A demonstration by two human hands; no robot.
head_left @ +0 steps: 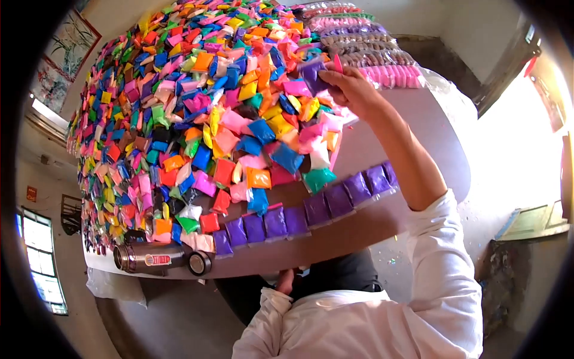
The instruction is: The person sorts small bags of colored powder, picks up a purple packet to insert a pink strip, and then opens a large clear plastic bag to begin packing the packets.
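Note:
My right hand (350, 87) reaches over the far right of the table, its fingers closed on a purple packet (313, 76). Below the table's near edge, my left hand (286, 281) rests at my lap; only part of it shows, and its fingers are hard to make out. A row of purple packets (275, 223) lies side by side along the near side of the table. Beyond the row spreads a large heap of small packets (226, 140) in many colours.
A metal flask (155, 258) lies on its side at the near left edge, a round black-rimmed lid (199, 262) beside it. Bagged rows of pink packets (391, 76) and other bundles sit at the far right. Clear plastic (448, 102) hangs over the right edge of the table (418, 125).

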